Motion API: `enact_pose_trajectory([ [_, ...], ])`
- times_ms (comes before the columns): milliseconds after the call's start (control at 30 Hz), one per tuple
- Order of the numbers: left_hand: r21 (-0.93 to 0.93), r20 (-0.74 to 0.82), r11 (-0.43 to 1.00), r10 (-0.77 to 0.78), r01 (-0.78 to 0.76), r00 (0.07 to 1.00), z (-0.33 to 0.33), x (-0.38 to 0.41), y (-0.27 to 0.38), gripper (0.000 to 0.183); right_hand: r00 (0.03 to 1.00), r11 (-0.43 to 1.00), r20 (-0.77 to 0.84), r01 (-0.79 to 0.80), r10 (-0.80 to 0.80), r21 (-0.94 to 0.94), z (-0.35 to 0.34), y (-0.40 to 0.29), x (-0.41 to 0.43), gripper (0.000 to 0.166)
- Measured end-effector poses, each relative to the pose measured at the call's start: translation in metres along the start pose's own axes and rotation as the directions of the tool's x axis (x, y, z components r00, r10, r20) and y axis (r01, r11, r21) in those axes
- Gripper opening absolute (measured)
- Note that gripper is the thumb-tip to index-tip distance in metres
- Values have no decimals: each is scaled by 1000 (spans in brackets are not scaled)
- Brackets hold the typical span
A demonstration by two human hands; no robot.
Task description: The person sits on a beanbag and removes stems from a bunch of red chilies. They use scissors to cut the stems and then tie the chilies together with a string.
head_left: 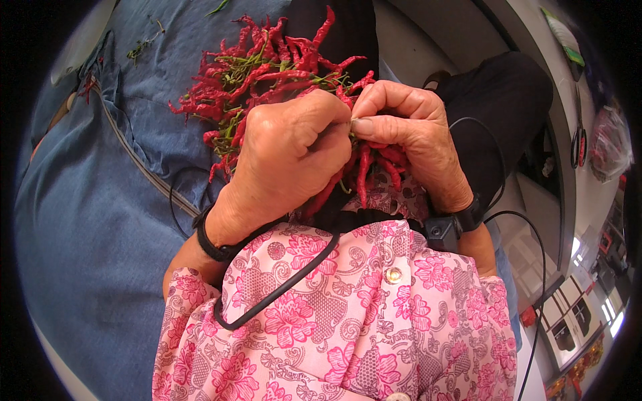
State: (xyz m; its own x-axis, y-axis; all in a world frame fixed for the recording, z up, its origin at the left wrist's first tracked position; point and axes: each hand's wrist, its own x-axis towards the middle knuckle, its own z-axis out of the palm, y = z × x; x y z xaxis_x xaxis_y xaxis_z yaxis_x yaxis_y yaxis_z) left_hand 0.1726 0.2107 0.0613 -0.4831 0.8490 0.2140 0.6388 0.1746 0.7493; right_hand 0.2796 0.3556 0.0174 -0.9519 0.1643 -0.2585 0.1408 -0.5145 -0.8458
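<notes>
A large bunch of wrinkled red chili peppers [256, 82] with green stems rests on my lap, partly behind my hands. My left hand [296, 145] is curled in front of the bunch, fingertips turned inward and largely hidden. From the other side my right hand [411, 120] brings thumb and index finger to the same spot. A small pale piece [353, 121], too tiny to identify, shows where the fingertips of both hands meet. Several red chilies [365, 173] hang below the fingers against my patterned top [311, 301].
Blue denim cloth [100, 220] with a zipper spreads at the left, with loose green stem scraps [143, 44] on it. Black cables [536, 240] run from my wrist devices. Scissors [579, 140] and a clear plastic bag [610, 143] lie at the far right.
</notes>
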Motion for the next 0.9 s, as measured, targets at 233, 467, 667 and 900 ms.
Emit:
enact_pose_trajectory([
  [233,-43,59,992,-115,117,992,-4,2,3,6,999,1000,33,16,-16,-1,-4,2,1,6],
  [467,-95,86,976,-189,197,978,-5,2,1,6,999,1000,41,18,-17,-17,-5,3,2,7],
  [667,-158,75,958,-232,241,970,-4,4,3,4,998,999,45,37,-35,-32,-5,4,3,8],
  [900,-204,140,892,-382,404,914,-7,7,7,3,999,999,48,-1,4,-45,-6,0,2,9],
])
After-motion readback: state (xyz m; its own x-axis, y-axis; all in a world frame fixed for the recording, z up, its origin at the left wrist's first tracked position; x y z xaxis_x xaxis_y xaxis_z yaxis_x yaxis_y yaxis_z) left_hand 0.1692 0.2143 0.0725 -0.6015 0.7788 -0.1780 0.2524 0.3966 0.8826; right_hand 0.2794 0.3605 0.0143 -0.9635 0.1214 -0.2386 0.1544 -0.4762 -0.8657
